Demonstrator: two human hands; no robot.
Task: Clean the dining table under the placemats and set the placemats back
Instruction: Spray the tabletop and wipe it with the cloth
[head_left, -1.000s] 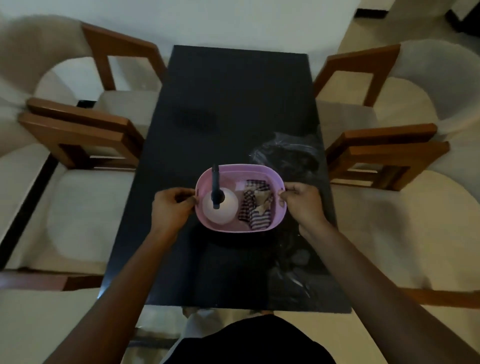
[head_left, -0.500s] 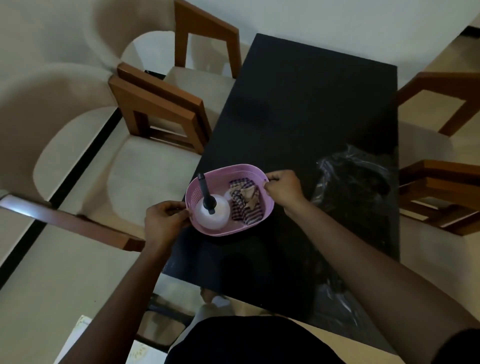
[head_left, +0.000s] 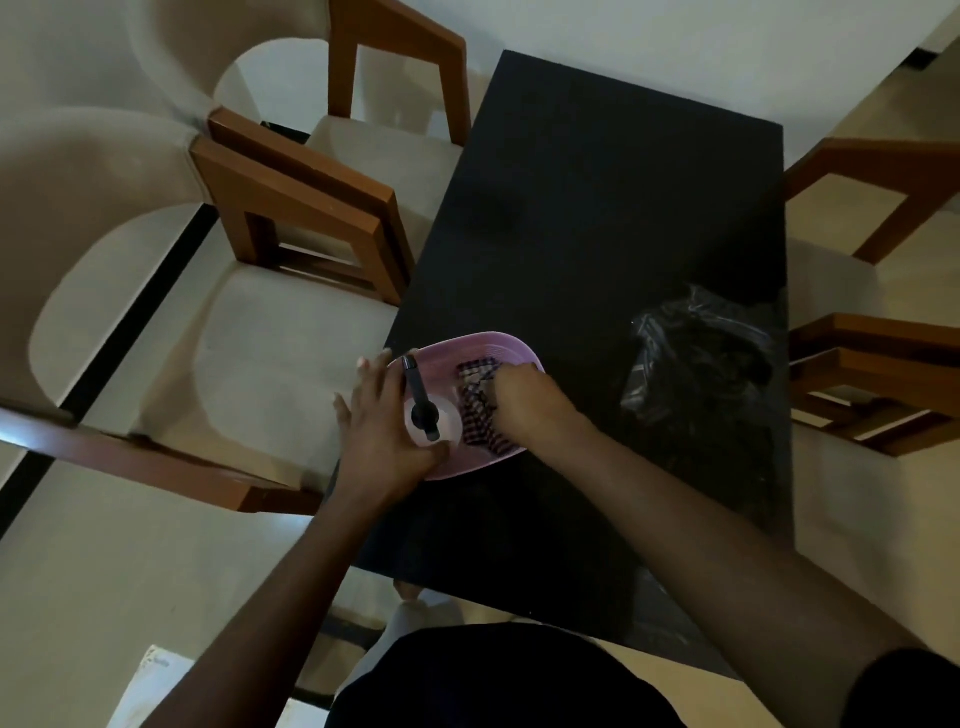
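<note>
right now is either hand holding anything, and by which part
The right hand appears to grip the checked cloth by its right edge, inside the pink basket. The left hand holds nothing: it is spread open beside the spray bottle.

I have one view only, from the camera on the wearer's head, facing forward and steeply down. It sits close in. The wearer's dark torso (head_left: 493, 680) fills the bottom edge, and both forearms run up from there to the left hand (head_left: 387, 415) and right hand (head_left: 524, 400) near mid-frame. The black bench (head_left: 597, 208) lies slantwise, from bottom centre to upper right. The wide lens curves the left-side chairs (head_left: 291, 208) and crops the right-side chairs (head_left: 878, 364). From this height the right hand's back hides its fingertips.
</note>
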